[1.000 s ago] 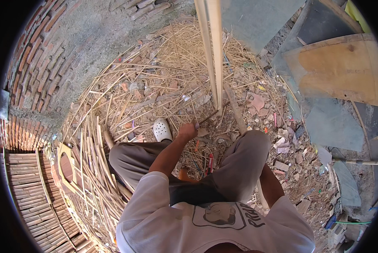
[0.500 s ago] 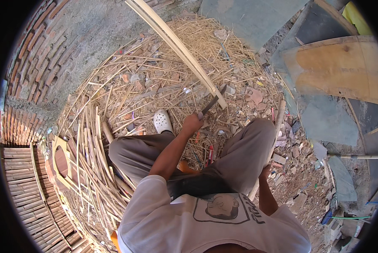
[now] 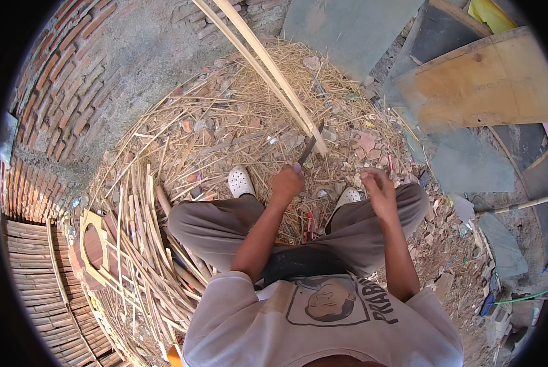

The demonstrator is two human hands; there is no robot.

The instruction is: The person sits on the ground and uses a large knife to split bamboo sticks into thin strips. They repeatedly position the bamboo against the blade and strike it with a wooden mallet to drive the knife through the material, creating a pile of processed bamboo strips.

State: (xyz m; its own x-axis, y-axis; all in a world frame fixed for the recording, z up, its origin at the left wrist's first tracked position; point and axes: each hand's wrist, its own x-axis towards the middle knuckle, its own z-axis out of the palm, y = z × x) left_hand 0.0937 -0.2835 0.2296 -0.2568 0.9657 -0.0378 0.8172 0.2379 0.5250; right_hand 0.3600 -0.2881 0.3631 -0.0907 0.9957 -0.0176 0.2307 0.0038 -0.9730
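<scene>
My left hand (image 3: 287, 184) is closed around the handle of a knife (image 3: 308, 150). The dark blade points up and to the right, against the near end of a long pale bamboo strip (image 3: 280, 79). From there the strip runs away toward the far wall, split lengthwise into two pieces. My right hand (image 3: 380, 191) hovers over my right shin, fingers loosely bent and apart, with nothing visible in it. It is off to the right of the blade and clear of the bamboo.
Thin bamboo strips (image 3: 145, 238) are heaped by my left knee, next to a yellow frame-like piece (image 3: 93, 244). Shavings and rubble (image 3: 225, 131) cover the ground ahead. A brick wall (image 3: 72, 79) rises at left; grey sheets (image 3: 469, 162) and a brown board (image 3: 481, 82) lie right.
My right hand has come up and forward from beside my right hip to above my shin. The pole along my right leg is no longer visible. The gap between the bamboo's two pieces looks wider.
</scene>
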